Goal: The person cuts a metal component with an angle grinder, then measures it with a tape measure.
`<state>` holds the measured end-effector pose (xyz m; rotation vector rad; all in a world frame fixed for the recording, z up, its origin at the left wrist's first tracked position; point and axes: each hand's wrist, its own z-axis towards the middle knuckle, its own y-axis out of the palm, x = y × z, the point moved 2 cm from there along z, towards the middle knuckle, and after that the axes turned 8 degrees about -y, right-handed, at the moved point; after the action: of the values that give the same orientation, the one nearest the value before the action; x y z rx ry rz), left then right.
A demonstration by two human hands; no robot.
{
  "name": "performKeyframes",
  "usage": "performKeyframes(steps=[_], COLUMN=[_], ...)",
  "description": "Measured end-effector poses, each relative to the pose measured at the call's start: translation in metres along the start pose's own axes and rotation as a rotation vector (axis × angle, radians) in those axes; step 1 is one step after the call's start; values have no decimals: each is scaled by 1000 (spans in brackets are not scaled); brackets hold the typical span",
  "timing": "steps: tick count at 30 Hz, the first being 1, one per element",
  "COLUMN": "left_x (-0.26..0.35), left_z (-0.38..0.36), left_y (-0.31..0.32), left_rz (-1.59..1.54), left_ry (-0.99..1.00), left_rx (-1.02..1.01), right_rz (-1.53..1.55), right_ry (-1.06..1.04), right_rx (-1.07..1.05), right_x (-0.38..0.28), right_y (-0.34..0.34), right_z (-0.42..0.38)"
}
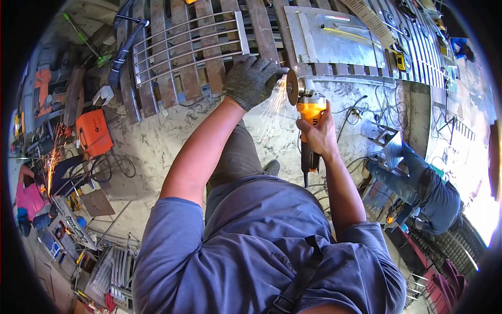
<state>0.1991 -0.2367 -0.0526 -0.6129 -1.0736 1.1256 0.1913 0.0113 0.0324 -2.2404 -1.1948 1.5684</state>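
Note:
My right hand (320,133) is bare and wrapped round the body of a yellow and black angle grinder (312,108). The grinder's disc (293,87) stands upright beside my left hand (252,81), and sparks spray down from between them. A dark grey glove covers my left hand, which is closed on a small dark piece that points at the disc; its shape is mostly hidden. Just beyond the glove, a metal frame of parallel bars (191,46) lies on the slatted table (265,36).
On the table's right lie a metal panel (340,44) and a tape measure (401,61). An orange case (94,132) and cables are on the floor. One person (436,196) crouches at the right; another (32,199) works at the far left near sparks.

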Motion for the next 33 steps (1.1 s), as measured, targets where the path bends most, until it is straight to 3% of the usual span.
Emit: performKeyframes(steps=[3, 9, 12, 18, 24, 30, 33], left_x=[0, -3, -4, -2, -4, -1, -3], left_z=[-1, -1, -1, -1, -2, -1, -2], left_y=[0, 3, 6, 5, 8, 4, 5], left_rz=[9, -17, 7, -31, -84, -57, -57], left_ry=[-8, 11, -5, 6, 21, -5, 30], left_rx=[-5, 37, 4, 37, 62, 52, 70], right_rz=[37, -25, 131, 4, 173, 87, 174], right_ry=[15, -165, -39, -241, -200, -210, -99], right_rx=[-25, 92, -24, 82, 8, 29, -13], right_x=[-5, 17, 6, 37, 23, 32, 14], right_y=[-2, 5, 2, 7, 6, 7, 2], right_z=[1, 9, 11, 21, 20, 27, 20])
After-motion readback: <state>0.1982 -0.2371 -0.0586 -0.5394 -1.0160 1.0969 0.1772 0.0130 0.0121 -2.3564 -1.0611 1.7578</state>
